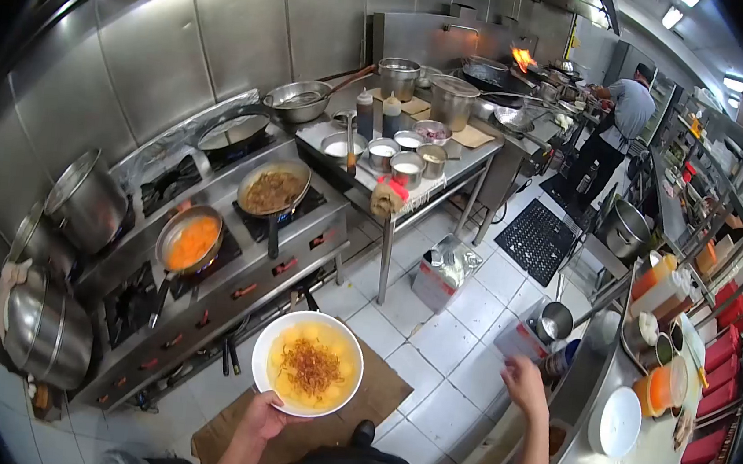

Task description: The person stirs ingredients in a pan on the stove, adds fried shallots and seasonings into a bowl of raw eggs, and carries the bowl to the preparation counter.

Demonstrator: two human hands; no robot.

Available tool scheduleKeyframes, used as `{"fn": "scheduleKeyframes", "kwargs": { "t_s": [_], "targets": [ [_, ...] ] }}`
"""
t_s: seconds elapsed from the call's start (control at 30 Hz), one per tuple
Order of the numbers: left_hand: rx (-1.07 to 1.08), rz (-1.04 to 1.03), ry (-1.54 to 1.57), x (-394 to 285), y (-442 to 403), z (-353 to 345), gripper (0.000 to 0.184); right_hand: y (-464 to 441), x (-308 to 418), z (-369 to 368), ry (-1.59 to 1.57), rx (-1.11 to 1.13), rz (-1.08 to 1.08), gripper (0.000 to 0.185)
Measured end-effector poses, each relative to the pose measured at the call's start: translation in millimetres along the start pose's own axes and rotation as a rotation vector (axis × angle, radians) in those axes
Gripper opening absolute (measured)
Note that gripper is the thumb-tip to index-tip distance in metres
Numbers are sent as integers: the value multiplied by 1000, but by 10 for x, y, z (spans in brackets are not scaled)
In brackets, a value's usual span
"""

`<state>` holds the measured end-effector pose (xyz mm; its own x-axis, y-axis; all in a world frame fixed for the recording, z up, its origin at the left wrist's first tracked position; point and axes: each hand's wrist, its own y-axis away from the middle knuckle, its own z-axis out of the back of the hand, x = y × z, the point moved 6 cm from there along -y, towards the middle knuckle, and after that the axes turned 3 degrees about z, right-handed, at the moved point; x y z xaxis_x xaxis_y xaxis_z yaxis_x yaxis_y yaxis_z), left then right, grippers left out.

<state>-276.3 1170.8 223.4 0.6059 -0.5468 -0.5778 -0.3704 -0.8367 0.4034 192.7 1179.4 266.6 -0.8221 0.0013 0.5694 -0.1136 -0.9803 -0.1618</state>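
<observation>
My left hand [269,415] grips the rim of a white bowl [260,359] from below, fingers under it and thumb near its edge. The bowl sits level in front of my body and holds a yellow, soupy food [336,353] with a heap of crisp brown shreds [311,364] in the middle. My right hand [524,385] is held out to the right, near the counter, with loosely bent fingers and nothing in it. Close by it are a metal pot [553,321] and, farther right on the counter, a white bowl [615,421].
On the stove at left stand a pan of orange food [192,245], a pan of brown food [273,190] and large pots [87,198]. A steel table [368,172] bears bottles and tins. A co-worker [625,113] stands by a flaming wok. Boxes [446,274] sit on the floor.
</observation>
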Motion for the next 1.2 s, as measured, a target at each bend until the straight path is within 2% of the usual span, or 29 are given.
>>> {"fn": "scheduleKeyframes", "kwargs": {
  "t_s": [0.1,0.17,0.2,0.33,0.57,0.67,0.77,0.9,0.93,1.0,1.1,1.2],
  "targets": [
    [16,39,33,-328,-569,-128,66,-1651,643,-311,-43,64,252,22],
    [15,76,45,-509,-928,-177,66,-2644,901,-591,69,82,316,21],
    [27,61,68,-610,-1092,-254,65,-3116,923,-775,125,172,238,24],
    [26,24,38,-962,-1806,-244,65,-4493,977,-1086,513,170,158,22],
    [-35,-3,10,-1547,-2906,-476,63,-6100,386,-1280,841,-89,150,25],
    [-21,41,128,-1569,-3279,-316,62,-6493,119,-1424,877,-1,118,27],
    [-62,7,129,-1613,-3592,-430,60,-6826,-170,-1632,675,270,-62,30],
    [-279,-99,47,-1628,-3803,-674,61,-7032,-79,-1567,712,360,135,19],
    [-303,-162,42,-1598,-3867,-723,63,-7072,-21,-1471,745,344,215,18],
    [-281,-160,64,-1527,-3963,-840,63,-7071,41,-1279,801,303,368,17],
    [-294,-185,116,-1381,-4097,-1073,63,-7001,-102,-1071,772,329,473,13],
    [-346,-226,177,-1264,-4206,-1259,63,-6994,-265,-1051,721,349,449,14]
  ]
}}
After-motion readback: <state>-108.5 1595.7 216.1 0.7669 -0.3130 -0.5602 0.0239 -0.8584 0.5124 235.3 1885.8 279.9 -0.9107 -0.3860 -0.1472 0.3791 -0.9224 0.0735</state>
